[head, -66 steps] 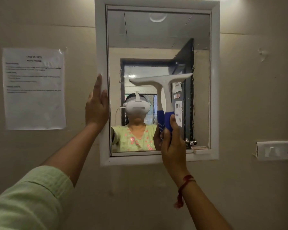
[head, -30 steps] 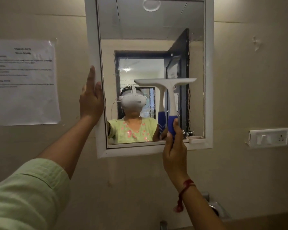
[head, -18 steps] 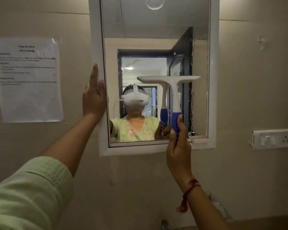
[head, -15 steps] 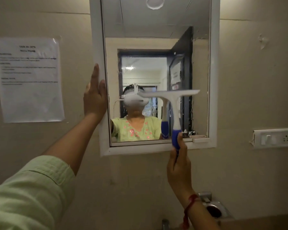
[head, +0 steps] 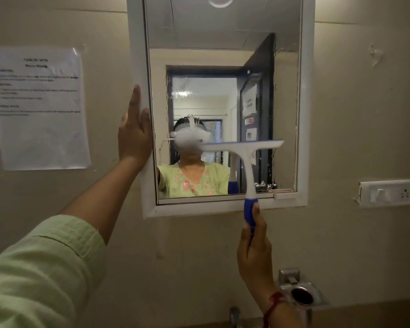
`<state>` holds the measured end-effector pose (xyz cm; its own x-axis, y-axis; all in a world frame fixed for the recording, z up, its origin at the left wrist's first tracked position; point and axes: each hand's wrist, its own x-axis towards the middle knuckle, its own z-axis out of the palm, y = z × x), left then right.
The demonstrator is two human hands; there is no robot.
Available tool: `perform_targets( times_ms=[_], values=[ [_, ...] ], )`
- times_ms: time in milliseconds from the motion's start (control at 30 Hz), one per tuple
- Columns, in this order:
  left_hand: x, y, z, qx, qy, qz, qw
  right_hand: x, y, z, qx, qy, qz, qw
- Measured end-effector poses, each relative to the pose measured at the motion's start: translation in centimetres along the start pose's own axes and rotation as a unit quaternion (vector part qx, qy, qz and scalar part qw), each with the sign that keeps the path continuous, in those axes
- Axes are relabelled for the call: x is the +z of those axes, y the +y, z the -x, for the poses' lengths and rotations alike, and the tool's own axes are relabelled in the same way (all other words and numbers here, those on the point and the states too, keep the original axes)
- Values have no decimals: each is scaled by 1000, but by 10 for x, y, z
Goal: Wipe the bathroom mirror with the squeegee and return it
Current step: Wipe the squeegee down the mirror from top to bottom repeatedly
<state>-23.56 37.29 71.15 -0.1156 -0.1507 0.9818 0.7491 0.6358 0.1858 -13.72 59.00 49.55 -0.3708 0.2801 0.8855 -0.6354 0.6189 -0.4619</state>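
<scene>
Against glossy mirror (head: pixel 223 55), right hand (head: pixel 255 252) grips T-shaped plastic squeegee (head: pixel 246 157).

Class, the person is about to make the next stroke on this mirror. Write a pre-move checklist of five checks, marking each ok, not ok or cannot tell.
1. Grip: the right hand holds the squeegee by its blue handle: ok.
2. Support: the left hand lies flat on the mirror frame: ok.
3. Level: the blade sits roughly horizontal: ok.
4. Contact: blade pressed against the glass: cannot tell.
5. Cleanliness: glass free of marks: not ok, smears show along the reflected doorway's left edge.
</scene>
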Motion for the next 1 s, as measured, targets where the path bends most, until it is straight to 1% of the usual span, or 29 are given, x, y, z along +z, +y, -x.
perform_targets(
  times_ms=[67, 267, 333, 500, 567, 733, 900, 1000],
  values=[
    [0, -1, 0, 3, 2, 2, 1000, -1, 0, 6, 3, -8, 6, 1000],
    [1, -2, -1, 0, 0, 0, 1000, -3, -12, -31, -8, 11, -25, 1000],
    [0, -1, -1, -2, -1, -1, 1000, -3, -8, -21, -4, 4, -14, 1000],
    [0, 0, -1, -4, -8, -1, 1000, -3, 13, 36, -1, -47, 33, 998],
    [0, 1, 0, -4, -7, 1, 1000, -3, 10, 33, 8, -47, 22, 999],
    [-1, 1, -1, -7, -7, -1, 1000, 2, -3, 4, 19, -15, -43, 999],
    [0, 0, -2, -8, -8, -2, 1000, 1, 8, 48, 19, -42, 22, 999],
    [1, -1, -2, 0, -2, 1, 1000, -1, 10, 60, 20, -48, 34, 998]
  ],
)
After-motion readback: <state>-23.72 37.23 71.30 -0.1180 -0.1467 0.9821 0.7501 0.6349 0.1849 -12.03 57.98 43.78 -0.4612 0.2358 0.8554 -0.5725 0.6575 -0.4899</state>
